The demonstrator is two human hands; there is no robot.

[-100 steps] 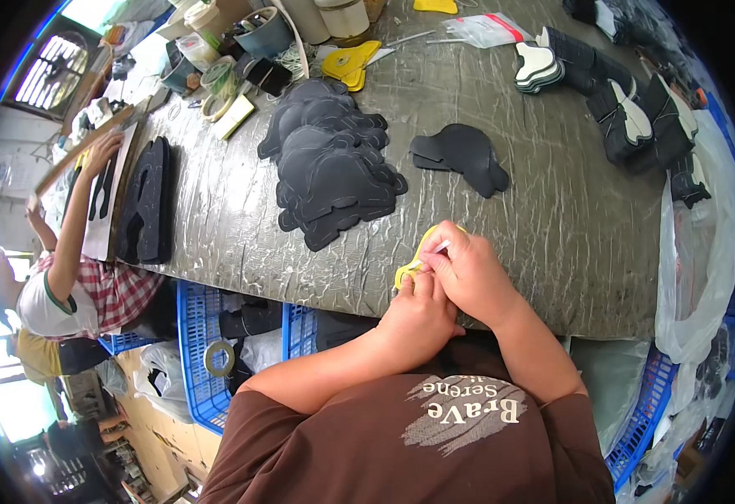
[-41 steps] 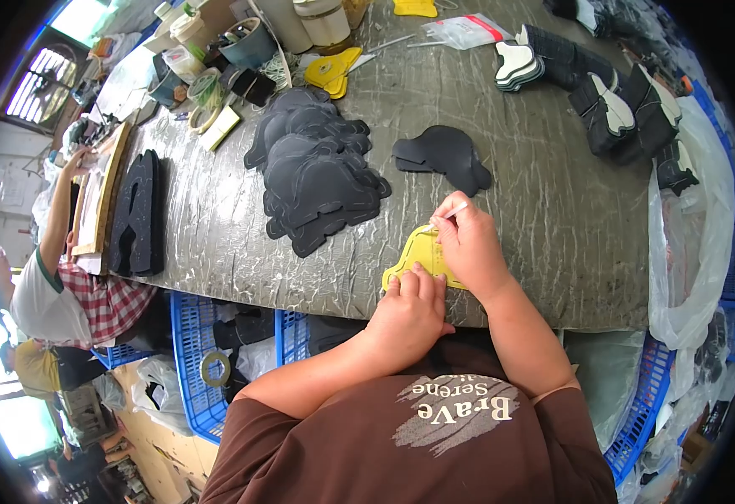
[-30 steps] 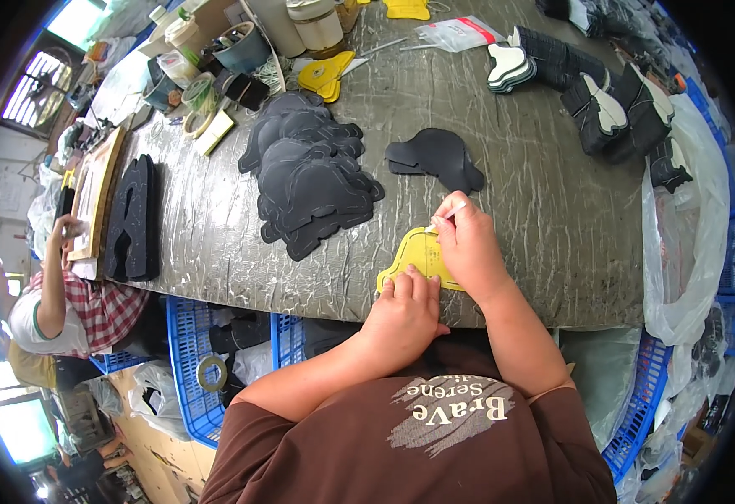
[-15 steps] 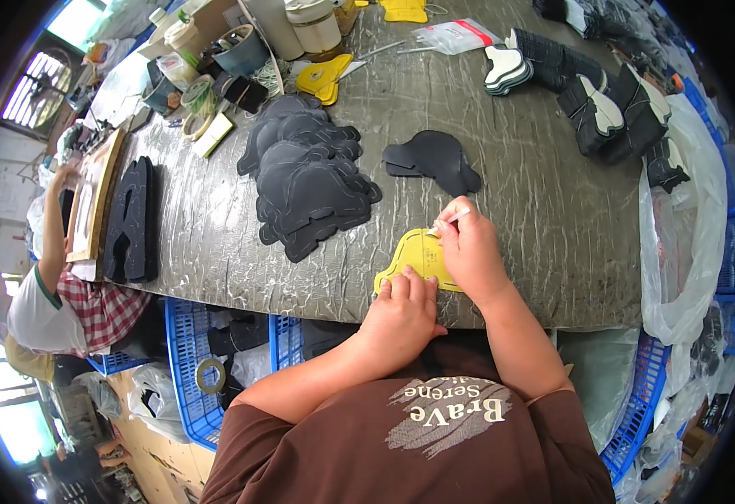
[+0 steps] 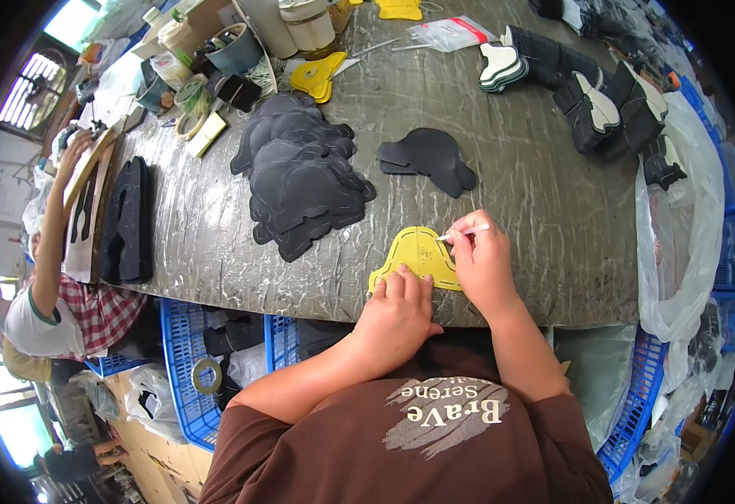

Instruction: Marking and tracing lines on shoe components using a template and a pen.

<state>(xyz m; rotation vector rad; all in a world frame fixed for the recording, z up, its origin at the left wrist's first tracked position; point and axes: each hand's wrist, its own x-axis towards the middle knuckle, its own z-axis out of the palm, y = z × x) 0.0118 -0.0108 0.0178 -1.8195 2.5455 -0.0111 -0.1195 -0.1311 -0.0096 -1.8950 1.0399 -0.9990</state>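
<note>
A yellow, slotted template point(image 5: 419, 245) with a curved outline lies near the table's front edge. My left hand point(image 5: 397, 312) rests on its lower left part, fingers stretched out and pressing it down. In my right hand point(image 5: 482, 259) a slim white marking pen point(image 5: 470, 231) is pinched, its tip at the template's upper right edge. Whether a black piece lies under the template is hidden. Beyond it sits a small stack of black cut pieces point(image 5: 430, 160). To the left is a larger overlapping heap of similar black pieces point(image 5: 304, 176) with pale outlines.
Tied bundles of black and white pieces point(image 5: 590, 109) stand at the far right, beside a clear plastic bag point(image 5: 678, 244). Pots point(image 5: 237, 52), tubs and yellow templates point(image 5: 317, 77) crowd the back left. A co-worker point(image 5: 65, 311) handles a wooden frame point(image 5: 90, 185). Blue crates point(image 5: 181, 370) sit below the table.
My right hand has moved slightly right and down, taking the pen from the template's top to its upper right edge. My left hand stays on the template. The co-worker's frame has tilted up.
</note>
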